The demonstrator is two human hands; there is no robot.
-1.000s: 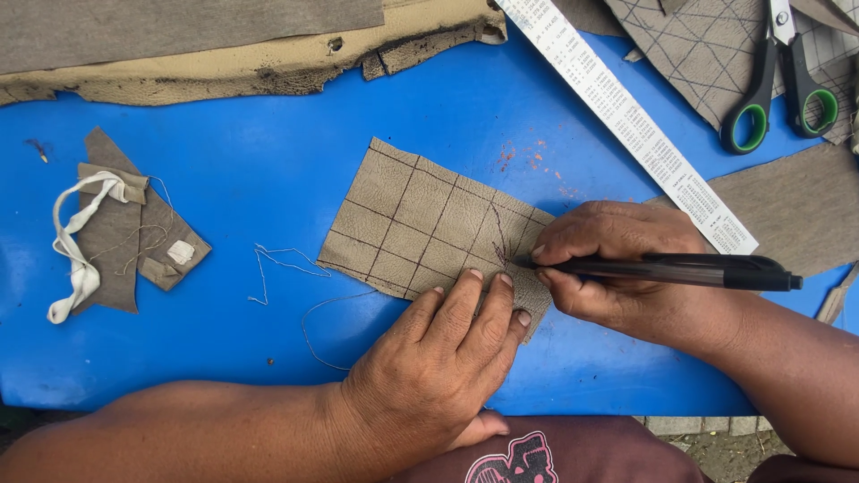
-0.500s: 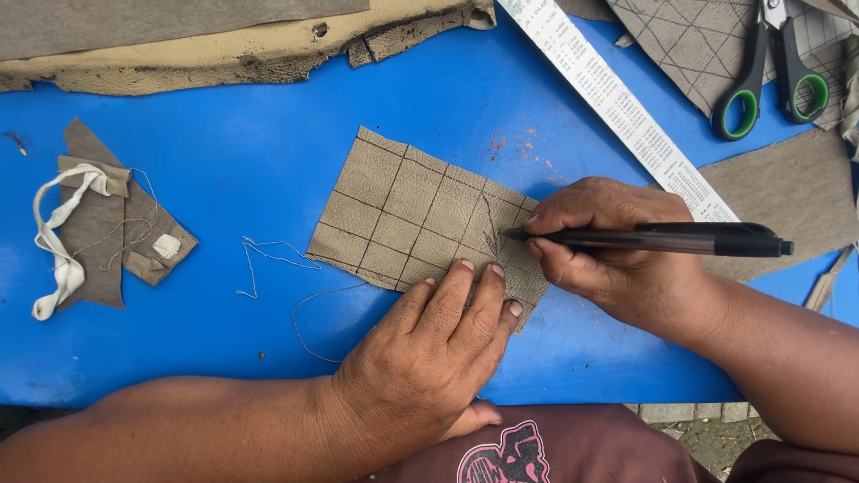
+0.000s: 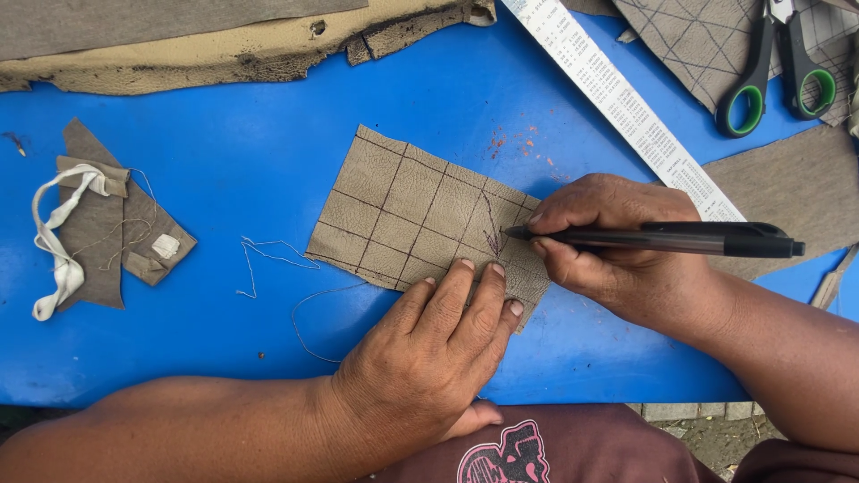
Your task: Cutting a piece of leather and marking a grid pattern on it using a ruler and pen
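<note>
Leather piece (image 3: pixel 403 210), tan and ruled with a dark grid, lies flat on the blue table (image 3: pixel 224 143), centre. Your left hand (image 3: pixel 429 358) presses its near edge, fingers flat and together. Your right hand (image 3: pixel 617 250) pinches a black pen (image 3: pixel 662 239), tip on the leather. Beyond: white ruler (image 3: pixel 626 107), green-handled scissors (image 3: pixel 778 76).

head cam | looks straight down | close over blue table (image 3: pixel 224 179)

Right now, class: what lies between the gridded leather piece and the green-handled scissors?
In the head view, a white ruler crosses between the leather piece and scissors.
</note>
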